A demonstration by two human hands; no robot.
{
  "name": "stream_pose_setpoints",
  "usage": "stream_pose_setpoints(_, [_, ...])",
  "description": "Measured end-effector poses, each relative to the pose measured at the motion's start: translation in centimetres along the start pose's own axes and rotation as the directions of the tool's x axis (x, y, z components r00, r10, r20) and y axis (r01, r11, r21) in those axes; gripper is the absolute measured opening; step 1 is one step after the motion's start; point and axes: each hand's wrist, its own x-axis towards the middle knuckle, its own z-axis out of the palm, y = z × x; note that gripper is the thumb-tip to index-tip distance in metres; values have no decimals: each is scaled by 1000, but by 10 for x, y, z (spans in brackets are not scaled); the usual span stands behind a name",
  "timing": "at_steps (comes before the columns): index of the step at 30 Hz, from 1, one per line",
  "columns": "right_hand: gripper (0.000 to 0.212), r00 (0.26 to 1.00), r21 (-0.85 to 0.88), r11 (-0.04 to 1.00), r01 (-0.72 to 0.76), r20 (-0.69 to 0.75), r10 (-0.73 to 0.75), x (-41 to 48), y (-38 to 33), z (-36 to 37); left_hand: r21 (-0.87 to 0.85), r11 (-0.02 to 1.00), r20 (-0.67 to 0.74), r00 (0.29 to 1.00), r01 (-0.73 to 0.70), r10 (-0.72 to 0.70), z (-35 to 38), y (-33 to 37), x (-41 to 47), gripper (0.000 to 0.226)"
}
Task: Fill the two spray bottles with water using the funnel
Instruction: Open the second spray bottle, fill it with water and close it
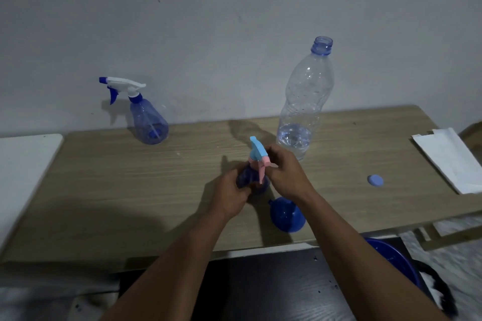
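The small spray bottle (246, 177) stands at the middle of the table (130, 190), roughly upright with its long axis leaning a little. The left hand (230, 194) wraps its dark blue body from 9 o'clock, fingers curled round it. The right hand (284, 173) comes in from 3 o'clock and pinches the pink and light blue spray head (258, 152) near the collar. So the lower hand steadies and the upper one turns, and the turn runs about the bottle's upright axis. Whether the head is going on or coming off cannot be told, nor how much water the dark body holds.

The blue funnel (285, 215) lies on the table at 5 o'clock from the bottle, just beside it and under the right wrist, so the right hand is the nearer one if it is wanted. The clear water bottle (305, 101) stands open at 1 o'clock, with only a little water left at its bottom, and its blue cap (375, 180) lies well off at 3 o'clock. The second spray bottle (147, 120), light blue with a white trigger head fitted, stands at 10 o'clock by the wall, well apart from both hands.

White paper (453, 159) lies at the right end of the table, and a blue basin (393, 258) sits below its near edge.
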Motion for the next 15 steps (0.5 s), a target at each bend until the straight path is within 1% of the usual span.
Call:
stream_pose_setpoints(2, [15, 1000, 1, 1000, 8, 24, -8, -1, 1, -1, -10, 1000, -10, 1000, 3, -3, 1, 1, 0, 48])
stream_pose_setpoints(3, [18, 999, -8, 1000, 14, 29, -14, -1, 3, -1, -13, 1000, -12, 1000, 3, -3, 1, 1, 0, 48])
stream_pose_setpoints(6, [32, 1000, 27, 1000, 2, -7, -2, -1, 4, 0, 2, 1000, -15, 1000, 2, -2, 0, -2, 1, 40])
stream_pose_setpoints(8, [27, 1000, 35, 999, -1, -28, 2, 1, 4, -1, 0, 1000, -15, 1000, 9, -9, 1, -2, 1, 42])
stream_pose_setpoints(10, [18, 1000, 14, 1000, 19, -1, -19, 1, 4, -3, -25, 1000, -8, 1000, 15, -16, 1, -1, 0, 46])
stream_pose_setpoints(11, [18, 1000, 8, 1000, 27, 14, -27, 0, 3, -4, -35, 999, -7, 1000, 20, -20, 2, 0, 0, 45])
stream_pose_setpoints(12, [21, 999, -2, 999, 34, 23, -34, -1, 3, -5, -46, 999, -6, 1000, 19, -19, 2, 0, 0, 45])
stream_pose_setpoints(13, [31, 999, 2, 999, 39, 32, -39, -3, 4, -6, -54, 998, -5, 1000, 17, -17, 3, 1, 0, 44])
stream_pose_setpoints(15, [60, 999, 88, 996, 2, 48, -7, -7, 6, -9, -64, 997, -1, 999, 33, -33, 3, 1, 0, 43])
